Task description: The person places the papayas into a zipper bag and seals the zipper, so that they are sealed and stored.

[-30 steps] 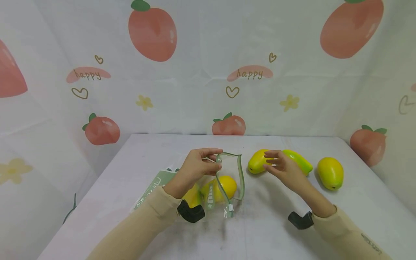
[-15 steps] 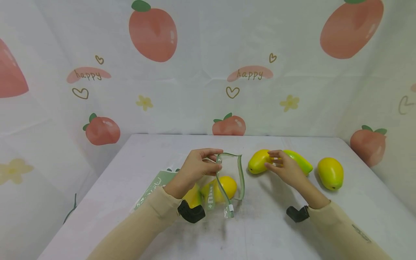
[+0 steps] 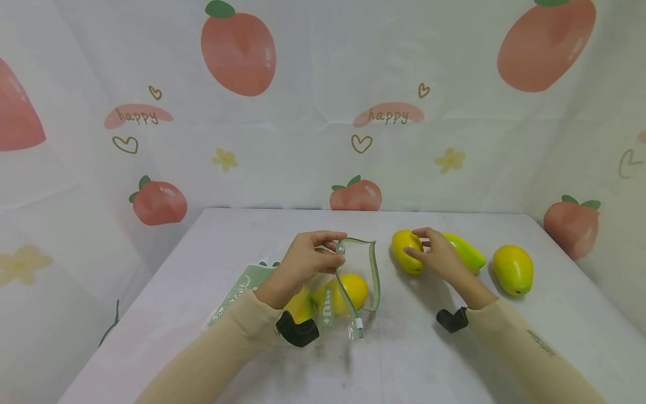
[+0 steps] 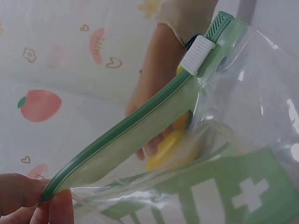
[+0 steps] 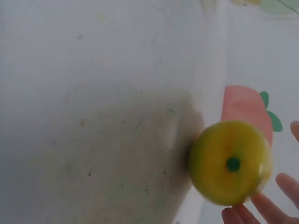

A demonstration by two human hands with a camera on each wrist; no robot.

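Observation:
My left hand [image 3: 305, 257] pinches the rim of a clear zip bag [image 3: 375, 275] with green edging; its mouth stands open. In the left wrist view, finger and thumb hold one end of the green zip strip [image 4: 112, 126], and a white slider [image 4: 198, 55] sits toward the other end. Inside the bag lie yellow fruits, one a rounded yellow fruit [image 3: 355, 289]. To the right, my right hand [image 3: 438, 252] grips a yellow mango [image 3: 405, 252], thumb on its near side. The right wrist view shows this mango end-on [image 5: 229, 163], fingertips [image 5: 240, 214] at its edge.
Behind the right hand lies a longer yellow-green fruit [image 3: 465, 253]. Another yellow-green mango [image 3: 513, 270] is farther right. A flat green printed packet [image 3: 242, 289] lies partly under the left forearm. A patterned white cloth [image 3: 303, 140] hangs at the table's back edge.
My right hand has moved left onto the mango and taken hold of it. The mango has turned and shifted slightly right. The left hand and bag stay as they were.

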